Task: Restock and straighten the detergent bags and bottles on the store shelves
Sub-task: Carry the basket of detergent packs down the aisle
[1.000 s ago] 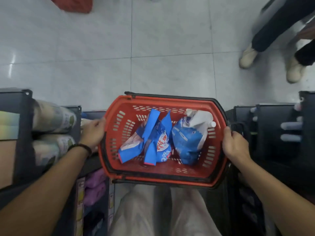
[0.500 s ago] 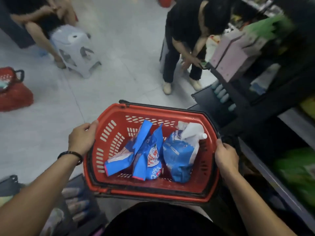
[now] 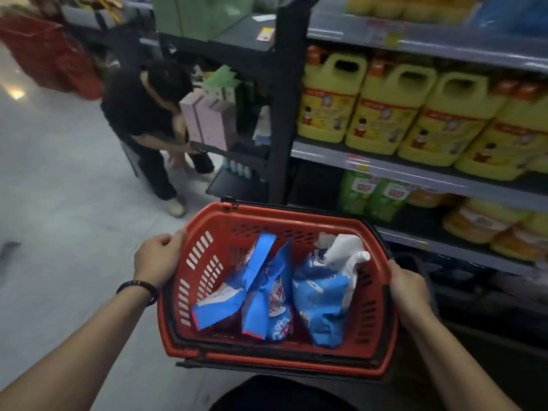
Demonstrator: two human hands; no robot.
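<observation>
Detergent bags [image 3: 268,295] slump in my red basket [image 3: 296,360], blue pouches leaning together (one has a white spout). I'm carrying it level by both ends so nothing tips: left hand [image 3: 157,259] curled over the left rim, right hand [image 3: 407,287] clamped on the right. Shelves [image 3: 415,170] of yellow jugs [image 3: 385,114] stand alongside me.

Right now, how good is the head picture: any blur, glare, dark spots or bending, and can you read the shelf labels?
Head view: the basket and bags are fairly sharp; the jugs and price strips smear with motion blur, labels unreadable; the wide lens bows the shelves; a glare spot sits on the floor, top left; the bottom shelf is in deep shadow.
</observation>
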